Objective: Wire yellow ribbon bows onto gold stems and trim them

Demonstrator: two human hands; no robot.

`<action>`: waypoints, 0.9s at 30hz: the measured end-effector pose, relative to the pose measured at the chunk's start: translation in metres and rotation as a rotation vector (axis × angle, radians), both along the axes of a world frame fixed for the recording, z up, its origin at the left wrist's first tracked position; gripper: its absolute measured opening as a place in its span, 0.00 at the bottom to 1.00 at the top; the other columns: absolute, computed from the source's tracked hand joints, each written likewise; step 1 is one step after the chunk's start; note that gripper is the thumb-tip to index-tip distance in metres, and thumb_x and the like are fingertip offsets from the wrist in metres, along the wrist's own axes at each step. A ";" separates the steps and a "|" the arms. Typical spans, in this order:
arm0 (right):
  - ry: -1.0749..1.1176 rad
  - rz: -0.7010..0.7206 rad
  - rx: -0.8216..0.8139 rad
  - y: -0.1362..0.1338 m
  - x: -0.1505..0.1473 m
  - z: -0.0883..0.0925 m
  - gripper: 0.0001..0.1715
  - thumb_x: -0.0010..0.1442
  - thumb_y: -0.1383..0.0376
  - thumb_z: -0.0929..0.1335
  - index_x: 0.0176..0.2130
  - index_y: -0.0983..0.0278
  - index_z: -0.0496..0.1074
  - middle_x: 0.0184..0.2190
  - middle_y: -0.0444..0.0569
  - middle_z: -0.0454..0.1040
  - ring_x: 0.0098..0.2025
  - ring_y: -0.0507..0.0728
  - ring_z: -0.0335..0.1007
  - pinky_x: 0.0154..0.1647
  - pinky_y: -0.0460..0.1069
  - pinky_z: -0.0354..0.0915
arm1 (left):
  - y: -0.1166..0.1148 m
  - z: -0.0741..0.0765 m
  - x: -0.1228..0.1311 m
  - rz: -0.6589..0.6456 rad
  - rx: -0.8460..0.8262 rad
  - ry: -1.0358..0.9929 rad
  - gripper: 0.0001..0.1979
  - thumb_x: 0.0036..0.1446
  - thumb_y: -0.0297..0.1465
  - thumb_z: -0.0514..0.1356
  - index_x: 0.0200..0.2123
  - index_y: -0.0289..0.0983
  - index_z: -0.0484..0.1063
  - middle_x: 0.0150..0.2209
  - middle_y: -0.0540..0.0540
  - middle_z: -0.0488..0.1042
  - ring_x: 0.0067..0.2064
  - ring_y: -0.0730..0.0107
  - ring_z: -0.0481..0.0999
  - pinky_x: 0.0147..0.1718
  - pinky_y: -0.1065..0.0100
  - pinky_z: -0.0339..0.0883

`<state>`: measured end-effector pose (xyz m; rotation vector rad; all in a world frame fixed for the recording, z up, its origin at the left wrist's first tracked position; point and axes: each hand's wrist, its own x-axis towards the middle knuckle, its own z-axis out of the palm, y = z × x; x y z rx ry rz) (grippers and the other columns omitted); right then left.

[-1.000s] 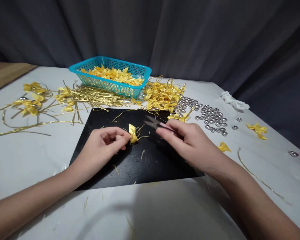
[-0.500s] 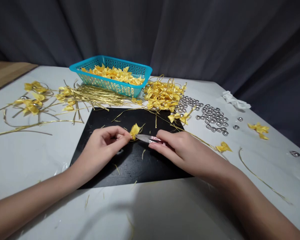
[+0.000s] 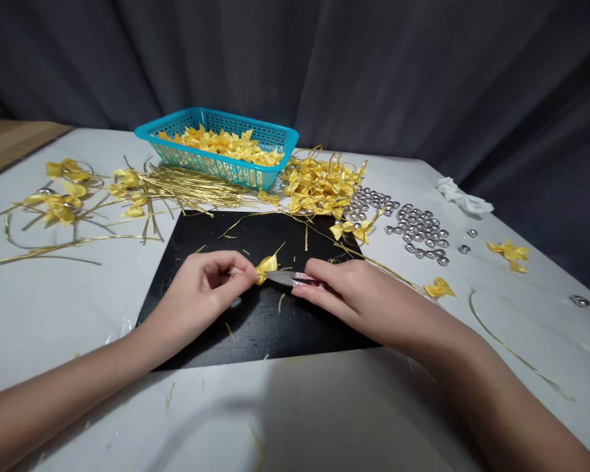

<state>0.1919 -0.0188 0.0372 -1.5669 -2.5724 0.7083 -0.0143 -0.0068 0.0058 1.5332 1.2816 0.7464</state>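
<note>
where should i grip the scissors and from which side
By the pink handle, coming from the right, I'd say. The scissors point left, with their blade end at the yellow ribbon piece pinched in the left hand, so the handle end faces right. The right hand holds them there, hiding part of the handle.

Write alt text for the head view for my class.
The left hand pinches a yellow ribbon piece above a black mat; the right hand holds small snips, their tips at it. Beyond are gold cords and a blue basket.
</note>
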 end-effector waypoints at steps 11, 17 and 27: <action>0.004 0.021 -0.047 -0.001 -0.002 0.001 0.19 0.66 0.54 0.59 0.28 0.62 0.56 0.20 0.39 0.59 0.21 0.49 0.55 0.22 0.45 0.46 | 0.000 -0.003 -0.001 0.016 0.015 -0.036 0.11 0.48 0.38 0.58 0.22 0.36 0.68 0.21 0.52 0.63 0.23 0.75 0.59 0.21 0.74 0.53; 0.061 0.024 -0.079 -0.001 0.000 0.000 0.19 0.65 0.53 0.59 0.28 0.62 0.58 0.22 0.40 0.62 0.23 0.49 0.57 0.23 0.44 0.48 | -0.001 -0.004 -0.002 0.027 0.021 -0.047 0.10 0.48 0.37 0.58 0.22 0.37 0.68 0.20 0.53 0.62 0.23 0.75 0.58 0.21 0.74 0.52; 0.093 0.010 -0.073 0.000 -0.001 -0.002 0.20 0.66 0.53 0.59 0.28 0.62 0.59 0.21 0.39 0.62 0.23 0.48 0.57 0.23 0.44 0.48 | 0.001 -0.004 -0.001 0.016 0.017 -0.080 0.09 0.47 0.36 0.58 0.21 0.37 0.67 0.19 0.53 0.62 0.23 0.75 0.58 0.21 0.73 0.52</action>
